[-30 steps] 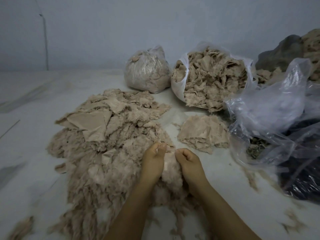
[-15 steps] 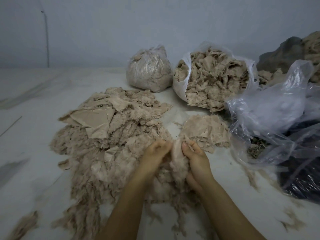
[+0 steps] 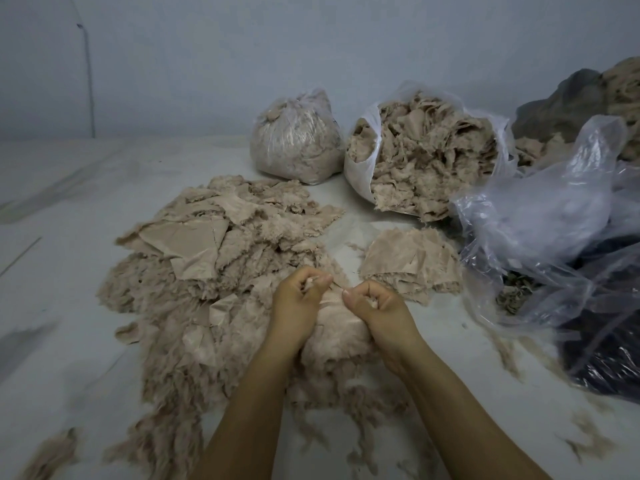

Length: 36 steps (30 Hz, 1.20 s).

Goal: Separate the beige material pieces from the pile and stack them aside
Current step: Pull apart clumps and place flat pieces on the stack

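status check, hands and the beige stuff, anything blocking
Left hand and right hand both grip one fluffy piece over the pile. Small stack lies to the right. Clear bag just beyond it, not blocking.

The pile (image 3: 214,271) is matt beige cloth, partly smooth sheets and partly fuzzy, frayed fluff, the stack (image 3: 412,265) beside it flat matt cloth with ragged edges, and the clear bag (image 3: 540,216) glossy, crinkled plastic film.
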Each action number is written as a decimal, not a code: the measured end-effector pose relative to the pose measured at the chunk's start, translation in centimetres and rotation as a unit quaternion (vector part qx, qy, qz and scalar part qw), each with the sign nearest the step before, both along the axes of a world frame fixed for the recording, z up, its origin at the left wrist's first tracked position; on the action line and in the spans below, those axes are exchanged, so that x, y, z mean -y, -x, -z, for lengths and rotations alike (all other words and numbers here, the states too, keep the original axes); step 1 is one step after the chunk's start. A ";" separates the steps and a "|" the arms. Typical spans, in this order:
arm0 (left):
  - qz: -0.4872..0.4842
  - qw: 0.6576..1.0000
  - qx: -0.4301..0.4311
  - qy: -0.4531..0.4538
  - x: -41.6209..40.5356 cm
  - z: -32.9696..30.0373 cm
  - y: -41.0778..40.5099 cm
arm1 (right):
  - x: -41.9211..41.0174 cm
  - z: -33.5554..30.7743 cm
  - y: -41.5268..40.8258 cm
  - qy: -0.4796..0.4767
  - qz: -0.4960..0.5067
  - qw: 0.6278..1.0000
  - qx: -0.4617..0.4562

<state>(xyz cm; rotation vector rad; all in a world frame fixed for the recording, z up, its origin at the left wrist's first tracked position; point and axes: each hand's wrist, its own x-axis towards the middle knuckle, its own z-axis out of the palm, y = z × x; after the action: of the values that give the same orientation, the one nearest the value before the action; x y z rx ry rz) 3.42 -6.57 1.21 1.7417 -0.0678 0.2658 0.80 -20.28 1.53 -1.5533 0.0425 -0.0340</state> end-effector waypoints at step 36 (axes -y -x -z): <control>0.192 0.967 -0.089 -0.139 -1.7 -0.3 0.1 | 1.3 0.9 -3.3 -0.102 0.288 0.947 0.097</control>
<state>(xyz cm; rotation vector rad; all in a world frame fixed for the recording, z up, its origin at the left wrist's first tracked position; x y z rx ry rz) 3.30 -4.89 1.53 1.9799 -0.3207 -0.1954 4.14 -21.60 0.64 -1.2784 0.3323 -0.6260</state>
